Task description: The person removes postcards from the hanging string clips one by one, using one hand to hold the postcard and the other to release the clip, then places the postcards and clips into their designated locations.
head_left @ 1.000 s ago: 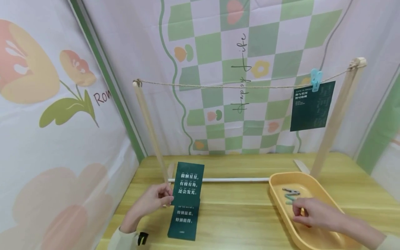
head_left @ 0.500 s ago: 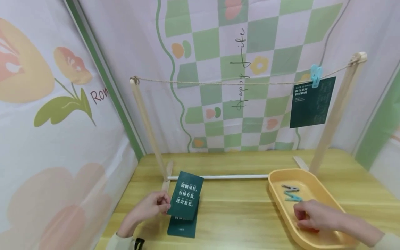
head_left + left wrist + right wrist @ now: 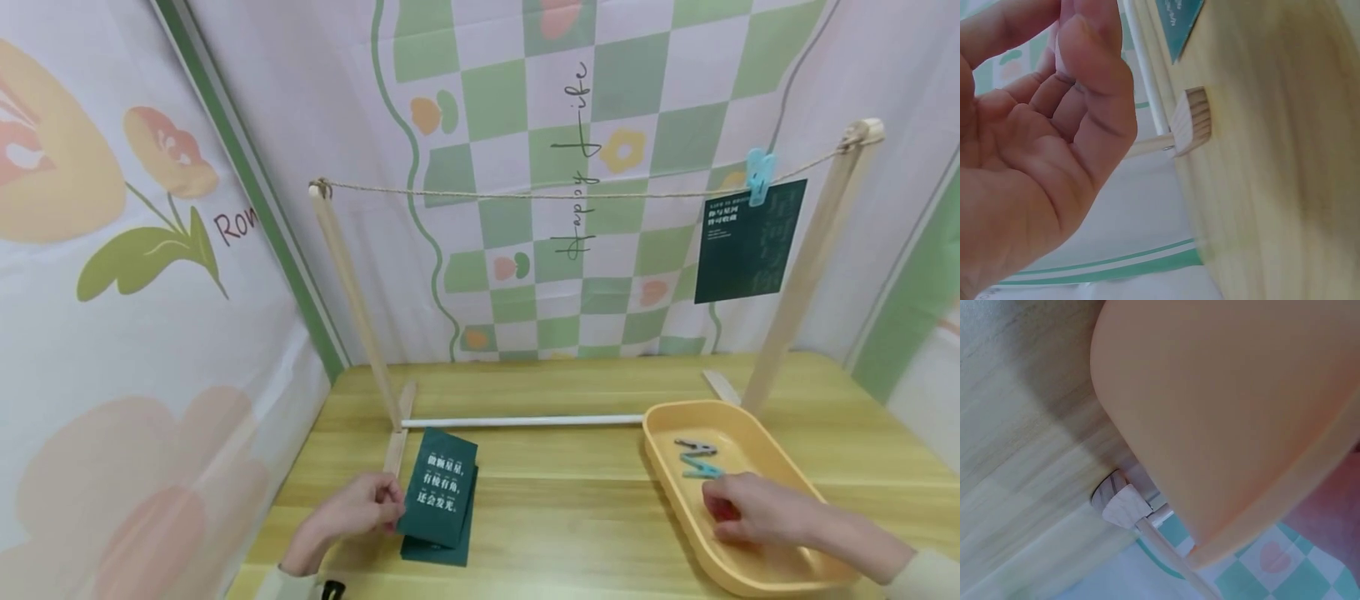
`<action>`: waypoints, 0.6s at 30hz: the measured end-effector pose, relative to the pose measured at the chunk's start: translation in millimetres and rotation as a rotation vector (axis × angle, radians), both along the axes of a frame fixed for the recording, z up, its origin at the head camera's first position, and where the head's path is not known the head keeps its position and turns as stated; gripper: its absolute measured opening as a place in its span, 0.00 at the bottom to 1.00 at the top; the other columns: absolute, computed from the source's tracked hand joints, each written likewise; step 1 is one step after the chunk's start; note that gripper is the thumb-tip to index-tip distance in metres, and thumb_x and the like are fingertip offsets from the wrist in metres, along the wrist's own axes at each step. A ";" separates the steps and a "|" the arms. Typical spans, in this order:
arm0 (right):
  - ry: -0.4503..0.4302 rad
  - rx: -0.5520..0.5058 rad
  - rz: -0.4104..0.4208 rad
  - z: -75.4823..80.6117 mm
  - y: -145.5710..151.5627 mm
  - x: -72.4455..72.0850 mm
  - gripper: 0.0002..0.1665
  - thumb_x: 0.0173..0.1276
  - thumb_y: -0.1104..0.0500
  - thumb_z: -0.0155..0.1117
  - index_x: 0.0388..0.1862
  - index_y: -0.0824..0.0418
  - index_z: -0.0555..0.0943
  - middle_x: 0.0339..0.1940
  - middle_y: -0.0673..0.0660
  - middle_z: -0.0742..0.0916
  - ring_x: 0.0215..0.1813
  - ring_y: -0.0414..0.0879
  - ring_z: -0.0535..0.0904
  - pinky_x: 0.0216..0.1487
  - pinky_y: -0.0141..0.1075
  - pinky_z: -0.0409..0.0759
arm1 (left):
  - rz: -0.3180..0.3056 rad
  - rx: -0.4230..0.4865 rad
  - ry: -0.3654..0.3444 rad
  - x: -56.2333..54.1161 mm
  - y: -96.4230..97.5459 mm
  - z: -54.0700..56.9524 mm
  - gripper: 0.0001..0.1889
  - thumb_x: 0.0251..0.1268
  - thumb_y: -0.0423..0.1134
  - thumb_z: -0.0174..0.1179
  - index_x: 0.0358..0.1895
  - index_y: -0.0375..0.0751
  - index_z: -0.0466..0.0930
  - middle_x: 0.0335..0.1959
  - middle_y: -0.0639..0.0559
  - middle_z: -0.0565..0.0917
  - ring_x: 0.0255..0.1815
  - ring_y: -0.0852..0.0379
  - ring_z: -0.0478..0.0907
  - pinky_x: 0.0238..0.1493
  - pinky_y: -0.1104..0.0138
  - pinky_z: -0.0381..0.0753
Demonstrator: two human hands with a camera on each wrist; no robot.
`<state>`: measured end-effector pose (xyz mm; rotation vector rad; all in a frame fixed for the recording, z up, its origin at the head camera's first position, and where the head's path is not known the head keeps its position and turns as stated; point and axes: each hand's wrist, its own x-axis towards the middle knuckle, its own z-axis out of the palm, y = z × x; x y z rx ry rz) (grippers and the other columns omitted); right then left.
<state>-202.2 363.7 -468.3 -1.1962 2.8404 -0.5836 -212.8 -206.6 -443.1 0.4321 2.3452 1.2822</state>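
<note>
In the head view my left hand point(image 3: 367, 504) pinches the left edge of a dark green card point(image 3: 438, 487) with white Chinese characters. That card overlaps a second dark green card point(image 3: 457, 542) lying on the table. In the left wrist view the pinching fingertips run out of the top of the picture. Inside the yellow tray point(image 3: 675, 521), my right hand point(image 3: 765, 508) has its fingers curled around a small red object point(image 3: 726, 511), mostly hidden by them. Just beyond its fingers lie a light blue clothespin point(image 3: 701, 468) and a grey clothespin point(image 3: 697, 447).
Behind the cards stands a wooden frame with a left post point(image 3: 352, 300), a right post point(image 3: 806, 283) and a white crossbar point(image 3: 525, 422). A twine line point(image 3: 562, 196) spans the post tops. A light blue clothespin point(image 3: 759, 177) holds another green card point(image 3: 750, 250) on it.
My left hand has lowered its card, which was raised and now covers most of the card beneath. My right hand has stayed over the tray with only small movements.
</note>
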 end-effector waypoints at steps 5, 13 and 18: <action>0.017 0.018 0.000 1.8 -0.7 -1.3 0.19 0.51 0.56 0.76 0.23 0.48 0.70 0.19 0.35 0.71 0.24 0.24 0.61 0.23 0.24 0.60 | 0.011 -0.008 -0.042 2.8 0.5 -4.0 0.03 0.64 0.31 0.57 0.36 0.34 0.74 0.23 0.49 0.80 0.23 0.55 0.78 0.19 0.72 0.70; -0.004 0.022 0.019 3.5 -0.9 -0.8 0.18 0.54 0.57 0.75 0.24 0.49 0.71 0.20 0.34 0.71 0.25 0.23 0.62 0.23 0.23 0.61 | -0.016 -0.031 -0.073 2.8 0.2 -8.6 0.04 0.66 0.34 0.57 0.36 0.36 0.74 0.23 0.48 0.81 0.22 0.56 0.78 0.19 0.71 0.71; -0.080 0.039 0.000 10.5 -0.1 -0.1 0.16 0.56 0.57 0.74 0.24 0.49 0.71 0.18 0.34 0.72 0.23 0.24 0.64 0.22 0.24 0.63 | -0.055 -0.048 -0.102 0.3 -1.8 -13.5 0.04 0.67 0.33 0.57 0.36 0.36 0.73 0.24 0.47 0.82 0.22 0.56 0.79 0.19 0.71 0.74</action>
